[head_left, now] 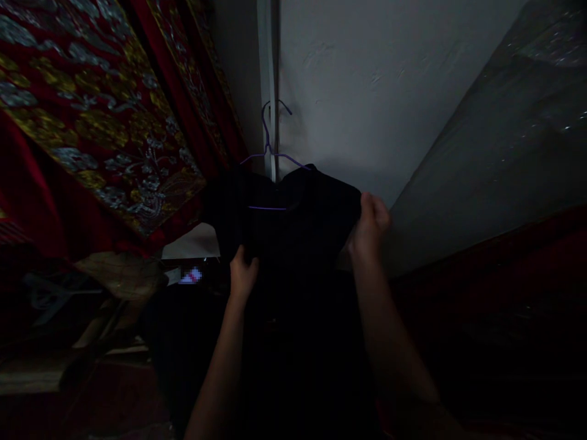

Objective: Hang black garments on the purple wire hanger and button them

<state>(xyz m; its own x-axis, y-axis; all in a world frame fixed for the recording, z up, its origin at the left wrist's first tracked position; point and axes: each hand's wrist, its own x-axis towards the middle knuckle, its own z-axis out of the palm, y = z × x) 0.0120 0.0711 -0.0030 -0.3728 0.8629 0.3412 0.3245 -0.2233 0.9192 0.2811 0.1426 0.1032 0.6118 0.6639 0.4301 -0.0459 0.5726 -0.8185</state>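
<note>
Dark garment (293, 238) on a purple hanger (268, 148), near the middle of the view, its long axis running from the collar down toward the wearer; right hand (370, 223), grip closed on the sleeve edge, the garment lying to its left; left hand (243, 272), grip curled against the front below the collar, apparently pinching cloth, the amount hidden by darkness, and nearer the garment's midline; hanger hook at a pale upright strip (268, 55); pale wall (367, 91) beyond; embroidered red cloth (92, 122) at left.
</note>
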